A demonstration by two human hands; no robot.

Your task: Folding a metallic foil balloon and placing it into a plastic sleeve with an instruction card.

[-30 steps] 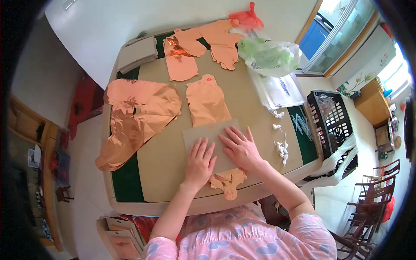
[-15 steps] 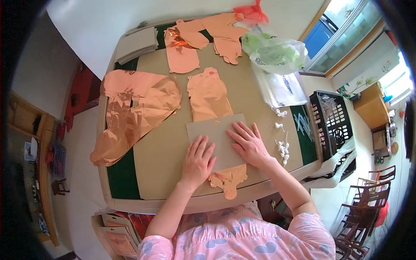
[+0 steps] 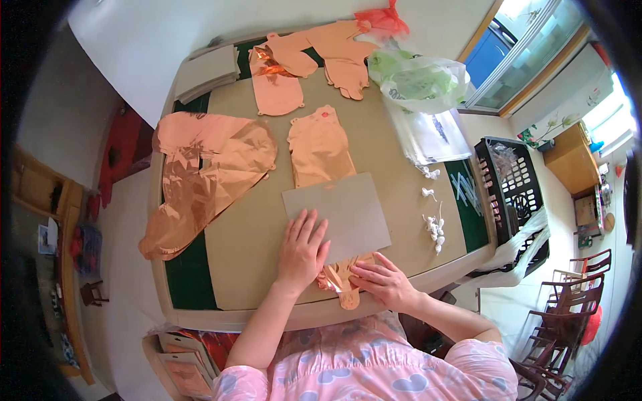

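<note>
Right now the left hand (image 3: pixel 302 248) lies flat and open, palm down, its fingers spread over the lower left corner of a grey cardboard sheet (image 3: pixel 342 212), pinning it to the desk (image 3: pixel 247 247). The sheet sits on top of a rose-gold foil balloon (image 3: pixel 319 148), whose upper half shows beyond the card's far edge and whose tail (image 3: pixel 342 281) sticks out below the near edge. The right hand (image 3: pixel 382 282) rests on that tail with its fingers curled, pinching or pressing the crinkled foil; whether it truly grips it cannot be told from this view.

By the look of it, the step in hand is folding the flat balloon around the card, with the bottom end being turned up. The next move would call for the left hand to keep the card from sliding while the right brings the foil over the edge and creases it evenly.

Other flat foil balloons (image 3: pixel 200 174) lie to the left and at the far end, and small white bits (image 3: pixel 435 227) sit to the right.
</note>
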